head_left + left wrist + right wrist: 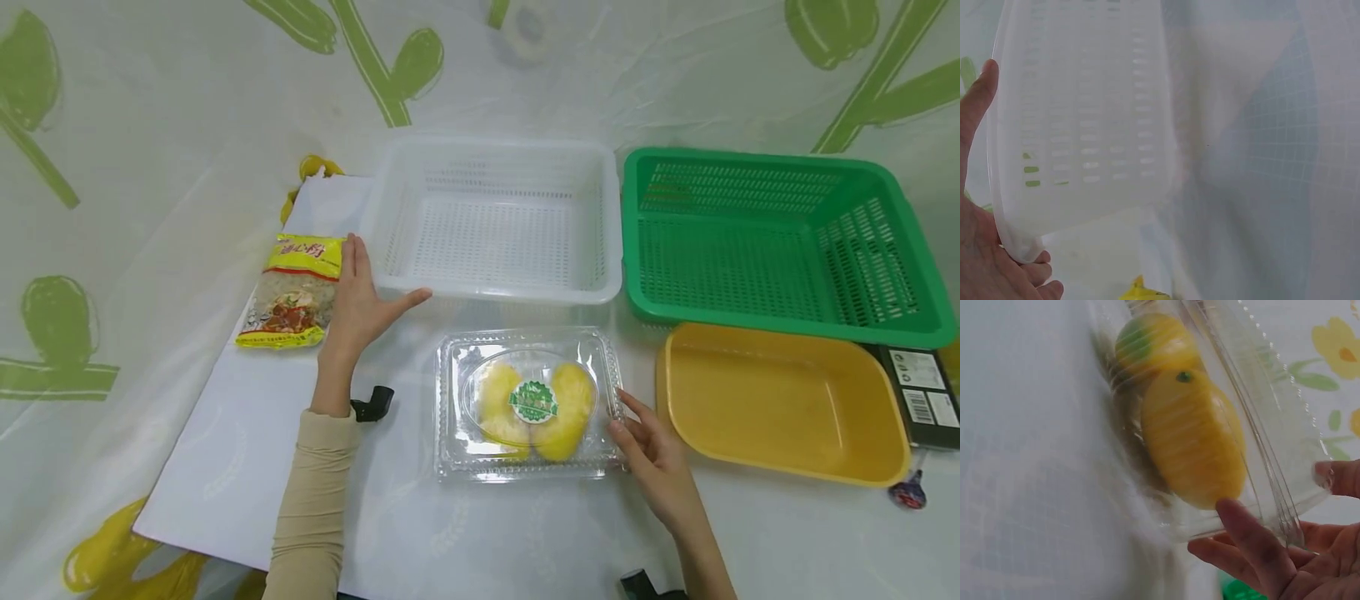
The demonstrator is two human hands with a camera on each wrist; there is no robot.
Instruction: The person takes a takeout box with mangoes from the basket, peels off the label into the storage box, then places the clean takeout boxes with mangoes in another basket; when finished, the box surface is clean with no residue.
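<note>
My left hand (360, 308) touches the front left corner of a white plastic basket (498, 293), fingers straight and thumb spread along the rim. In the left wrist view the thumb and fingertips lie around that basket's edge (997, 156). My right hand (656, 462) grips the right edge of a clear plastic clamshell box (453, 400), which sits in front of the white basket. Inside the box lie yellow fruits (573, 408) under a round green-and-white label (533, 402). One fruit (1191, 437) has a green stem end in the right wrist view.
A yellow food packet (288, 292) lies left of my left hand. At the right stand a green basket (787, 329) and a yellow tub (780, 467). A black box (922, 392) and a small wrapped item (909, 493) are beside the tub.
</note>
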